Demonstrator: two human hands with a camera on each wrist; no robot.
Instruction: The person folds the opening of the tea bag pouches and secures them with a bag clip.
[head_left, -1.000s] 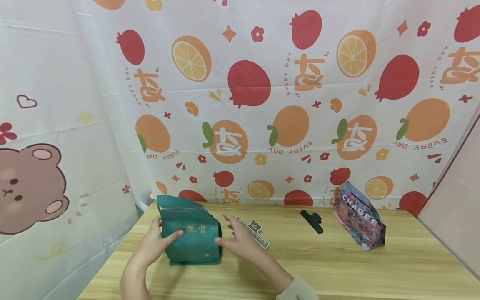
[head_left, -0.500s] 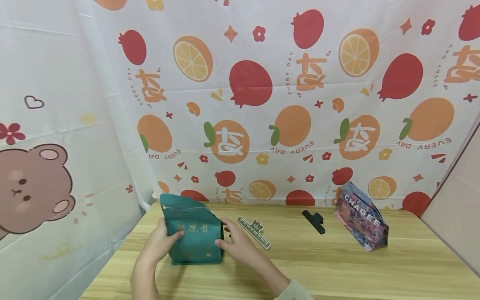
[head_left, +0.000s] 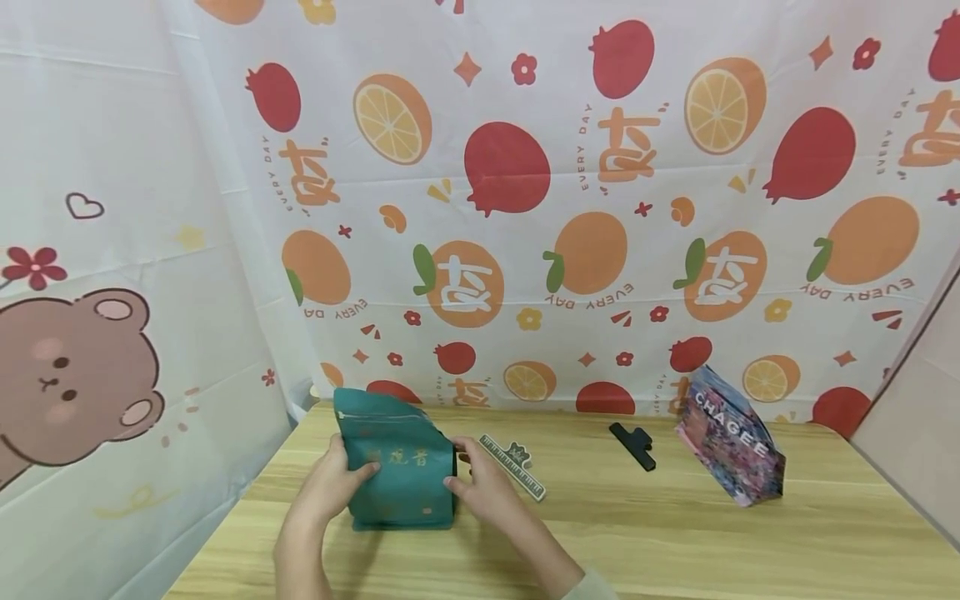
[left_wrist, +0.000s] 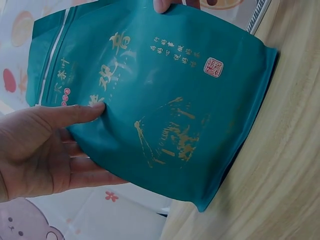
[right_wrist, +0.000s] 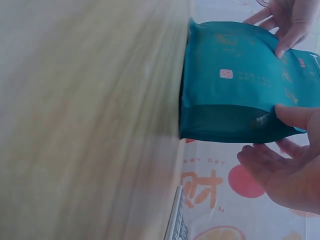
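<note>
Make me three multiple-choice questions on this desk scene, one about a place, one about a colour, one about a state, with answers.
1. Where is the black clip?
A. between the ruler and the patterned pouch
B. on the teal pouch
C. in a hand

2. What colour is the held pouch?
A. red
B. teal
C. white

3. How does that pouch stand?
A. flat on its face
B. upright on the table
C. lifted in the air

Answers: 1 A, it lies on bare wood between them. 2 B, teal with gold print. 3 B, its base rests on the table, left hand and right hand at its sides.

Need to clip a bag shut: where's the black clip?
Head view: the black clip lies on the table's far right half, between ruler and patterned pouch.
</note>
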